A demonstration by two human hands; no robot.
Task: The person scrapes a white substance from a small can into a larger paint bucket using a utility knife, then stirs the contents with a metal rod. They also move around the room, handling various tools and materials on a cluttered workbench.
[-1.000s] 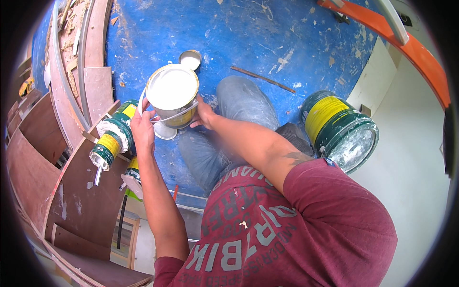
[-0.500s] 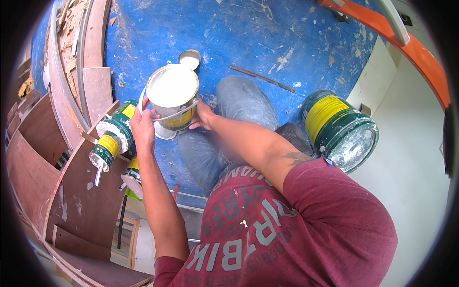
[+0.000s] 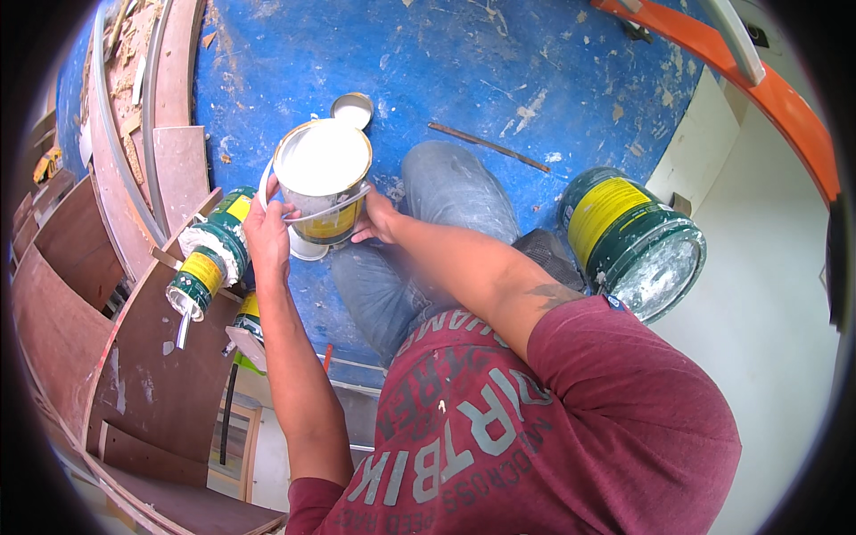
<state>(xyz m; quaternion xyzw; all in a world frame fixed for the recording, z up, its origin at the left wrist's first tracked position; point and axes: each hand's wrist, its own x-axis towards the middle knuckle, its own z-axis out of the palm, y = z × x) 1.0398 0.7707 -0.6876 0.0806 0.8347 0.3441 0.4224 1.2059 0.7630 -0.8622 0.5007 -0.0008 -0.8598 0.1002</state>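
Note:
Between my hands is a paint can [image 3: 332,223] full of white paint, with a yellow and dark label and a white handle hanging across its front. My left hand [image 3: 267,230] grips its left side near the handle. Low on its right side, my right hand [image 3: 378,217] is curled against the wall of the can. A round white lid [image 3: 308,248] lies partly hidden behind and below the can. Just beyond the can's far rim stands a small open tin [image 3: 354,110] with white inside.
Green and yellow tins [image 3: 203,267], smeared white, stand on brown wooden boards [image 3: 147,374] at left. A large green bucket [image 3: 631,241] stands right of my knees. A thin strip [image 3: 490,147] lies on the blue, paint-spotted floor [image 3: 428,62]. An orange ladder-like rail [image 3: 767,98] curves at upper right.
The can has tipped very slightly between my hands. Both hands keep nearly the same place on it, and the surroundings look unchanged.

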